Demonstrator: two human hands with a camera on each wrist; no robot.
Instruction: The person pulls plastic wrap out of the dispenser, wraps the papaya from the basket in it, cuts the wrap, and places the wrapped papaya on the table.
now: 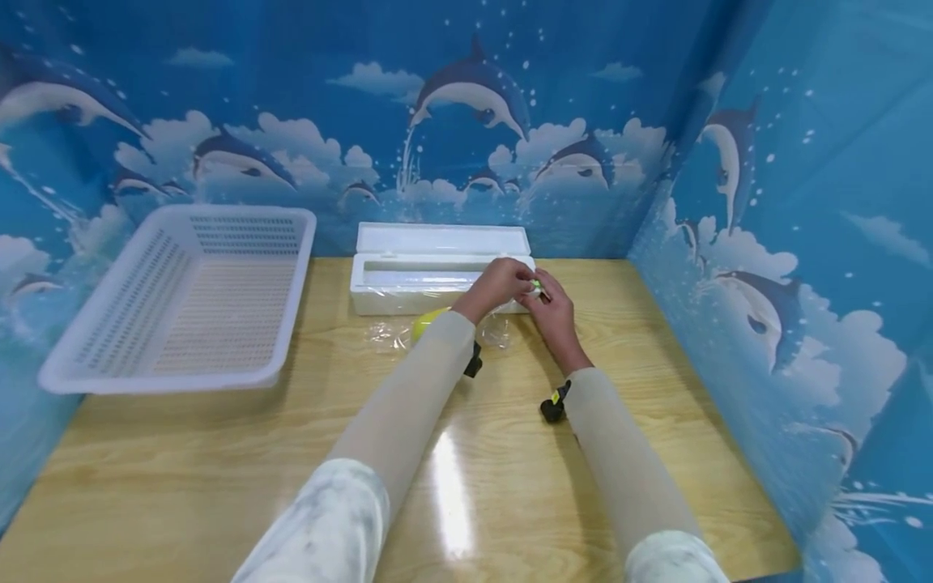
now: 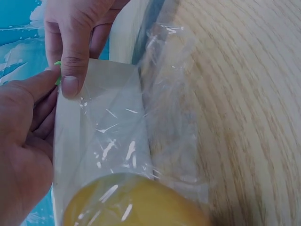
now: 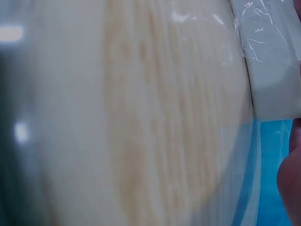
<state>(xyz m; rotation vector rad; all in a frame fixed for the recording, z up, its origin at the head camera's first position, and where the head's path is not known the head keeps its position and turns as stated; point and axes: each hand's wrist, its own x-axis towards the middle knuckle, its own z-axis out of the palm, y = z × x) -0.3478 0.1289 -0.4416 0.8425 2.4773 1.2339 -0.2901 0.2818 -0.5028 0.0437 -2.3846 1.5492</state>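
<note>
Your left hand (image 1: 499, 283) pinched the green bit (image 1: 537, 285) at the right end of the box (image 1: 394, 303); your right hand (image 1: 556, 314) gripped that end, likely to steady it, on the worktop (image 1: 525, 486) near the back.

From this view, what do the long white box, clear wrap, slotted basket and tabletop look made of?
Long white box: likely rigid plastic, foam or coated card, matte; flat, even faces leave it open.
Clear wrap: thin plastic film, glossy; creases and sharp glints.
Slotted basket: probably molded plastic, satin; regular slots, rounded rim.
Tabletop: wood or wood-look laminate, glossy; grain shows, with a bright reflection.
</note>
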